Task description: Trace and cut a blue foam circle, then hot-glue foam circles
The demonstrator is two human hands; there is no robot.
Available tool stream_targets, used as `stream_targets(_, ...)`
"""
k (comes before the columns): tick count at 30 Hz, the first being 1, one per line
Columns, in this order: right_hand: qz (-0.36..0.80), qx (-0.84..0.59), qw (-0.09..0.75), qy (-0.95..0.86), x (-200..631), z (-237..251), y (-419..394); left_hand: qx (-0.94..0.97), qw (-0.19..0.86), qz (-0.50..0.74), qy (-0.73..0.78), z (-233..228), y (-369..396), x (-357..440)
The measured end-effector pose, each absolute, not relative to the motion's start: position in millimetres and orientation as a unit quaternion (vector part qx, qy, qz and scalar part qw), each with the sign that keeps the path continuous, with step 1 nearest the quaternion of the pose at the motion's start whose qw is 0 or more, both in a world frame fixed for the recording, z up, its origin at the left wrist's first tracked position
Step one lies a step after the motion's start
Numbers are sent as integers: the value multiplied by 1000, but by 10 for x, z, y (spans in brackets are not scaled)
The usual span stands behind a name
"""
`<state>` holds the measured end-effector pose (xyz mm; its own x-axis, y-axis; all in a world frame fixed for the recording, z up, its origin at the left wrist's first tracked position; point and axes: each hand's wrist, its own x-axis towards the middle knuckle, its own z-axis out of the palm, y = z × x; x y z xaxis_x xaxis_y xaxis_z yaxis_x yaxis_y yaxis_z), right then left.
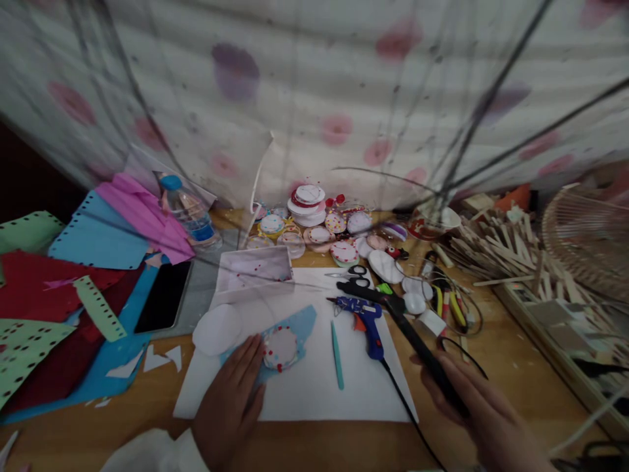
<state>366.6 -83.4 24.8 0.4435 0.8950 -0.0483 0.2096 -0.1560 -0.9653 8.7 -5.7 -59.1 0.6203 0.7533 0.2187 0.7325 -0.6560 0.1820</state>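
Observation:
My left hand point(230, 390) lies flat on a light blue piece of sheet point(302, 328), its fingertips at the edge of a small round white disc point(280, 347) with red dots around the rim. My right hand point(472, 400) is closed around the handle of a long black tool point(417, 347); its dark head reaches over the blue glue gun point(361, 321), and its kind I cannot make out. Turquoise tweezers point(337, 357) lie between my hands. Beyond the tool's head are black-handled scissors point(361, 275). A larger plain white disc point(216, 330) rests left of the blue piece.
White paper point(304, 400) covers the table's middle. An open white box point(255, 272) stands behind, with many decorated discs point(309, 216) beyond. Coloured sheets point(98, 229), a phone point(164, 297) and a water bottle point(189, 210) are left. Wooden sticks point(496, 246) and pliers point(457, 308) are right.

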Motion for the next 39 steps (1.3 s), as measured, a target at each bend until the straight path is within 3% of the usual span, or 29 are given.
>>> stream_targets(6, 492, -607, 560, -276, 3159, 179, -679, 895, 60, 140, 419, -550, -79, 77)
stream_targets(12, 594, -558, 489, -311, 2710, -262, -713, 896, 95, 146, 409, -522, -79, 23)
stream_targets(21, 421, -639, 487, -422, 2680, -480, -623, 918, 135, 138, 346, -432, -29, -180)
stream_targets(30, 472, -509, 552, -462, 2309, -514, -480, 867, 164, 206, 423, -530, -97, 100)
stream_targets(39, 446, -572, 564, -394, 2188, -611, -539, 842, 153, 243, 456, -566, -90, 225)
